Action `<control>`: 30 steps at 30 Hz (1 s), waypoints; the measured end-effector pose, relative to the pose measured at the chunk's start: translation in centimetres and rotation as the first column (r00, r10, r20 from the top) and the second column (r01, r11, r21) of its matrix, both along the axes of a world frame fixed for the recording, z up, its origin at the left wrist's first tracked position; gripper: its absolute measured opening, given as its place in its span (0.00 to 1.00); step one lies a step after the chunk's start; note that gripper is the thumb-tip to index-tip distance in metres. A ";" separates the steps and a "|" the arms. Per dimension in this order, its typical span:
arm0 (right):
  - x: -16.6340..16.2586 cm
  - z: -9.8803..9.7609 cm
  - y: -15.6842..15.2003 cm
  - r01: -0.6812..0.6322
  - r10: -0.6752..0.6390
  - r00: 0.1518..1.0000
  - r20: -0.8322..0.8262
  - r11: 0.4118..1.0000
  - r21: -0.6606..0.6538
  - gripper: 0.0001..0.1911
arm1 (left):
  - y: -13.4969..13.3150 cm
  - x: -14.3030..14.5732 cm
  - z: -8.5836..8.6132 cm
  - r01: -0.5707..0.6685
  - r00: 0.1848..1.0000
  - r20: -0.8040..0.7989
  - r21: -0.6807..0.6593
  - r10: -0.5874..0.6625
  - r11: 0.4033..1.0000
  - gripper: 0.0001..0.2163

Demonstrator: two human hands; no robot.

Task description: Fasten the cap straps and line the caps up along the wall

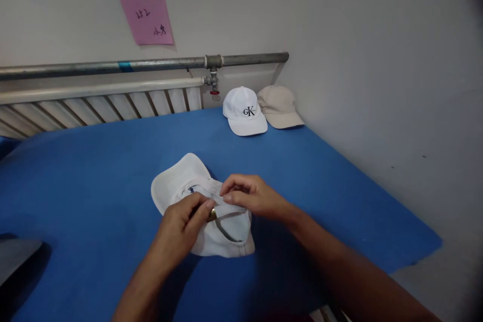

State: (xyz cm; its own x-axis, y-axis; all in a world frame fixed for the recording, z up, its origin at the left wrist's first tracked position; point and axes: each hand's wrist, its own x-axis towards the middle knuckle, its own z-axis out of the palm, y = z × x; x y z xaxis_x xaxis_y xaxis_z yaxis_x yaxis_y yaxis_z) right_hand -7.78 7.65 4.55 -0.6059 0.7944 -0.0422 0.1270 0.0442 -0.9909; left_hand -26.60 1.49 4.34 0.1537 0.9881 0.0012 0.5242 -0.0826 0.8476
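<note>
Left hand (186, 219): thumb and index pinched together on the strap (231, 209), right at the buckle (213, 215). Right hand (252, 193): fingers half curled, thumb low over the other end of the strap; can't tell whether it has hold of anything. Cap (209, 188) is directly under both hands, on the table (113, 176), brim pointing ahead-left of the grip. CK cap (241, 108) and beige cap (279, 103) sit side by side ahead-right, well apart from the grip.
</note>
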 end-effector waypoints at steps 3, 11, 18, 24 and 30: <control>1.1 0.1 0.7 -0.098 0.091 0.993 -0.070 0.989 -0.112 0.10 | 0.2 -1.3 0.2 0.069 0.993 0.102 -0.089 -0.060 0.994 0.16; 1.3 0.6 -0.2 -0.181 0.127 0.958 -0.257 0.964 -0.196 0.10 | -0.3 -2.4 0.6 0.297 0.916 0.327 -0.167 -0.231 0.940 0.14; 1.5 -1.0 1.4 0.195 -0.172 0.979 -0.107 0.946 0.258 0.13 | -1.5 -4.8 0.6 0.325 0.852 0.445 -0.032 -0.277 0.945 0.19; 0.4 -2.5 1.4 -0.154 -0.044 0.962 0.269 0.725 0.671 0.31 | -1.3 -6.6 -2.1 0.537 0.697 0.542 0.039 -0.470 0.843 0.31; -0.8 -2.2 0.8 -0.291 0.076 0.948 0.309 0.595 0.749 0.14 | 0.7 -10.6 -2.6 0.767 0.027 0.587 0.506 -0.809 0.394 0.30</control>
State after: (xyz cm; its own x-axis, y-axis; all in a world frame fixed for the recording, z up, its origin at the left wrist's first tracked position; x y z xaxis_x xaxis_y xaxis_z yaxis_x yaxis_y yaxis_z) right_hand -8.54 8.42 2.39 -0.8005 0.4607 0.3833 0.2334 0.8287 -0.5087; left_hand -37.16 2.21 1.73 0.7616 0.2652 0.5913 -0.5921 -0.0861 0.8013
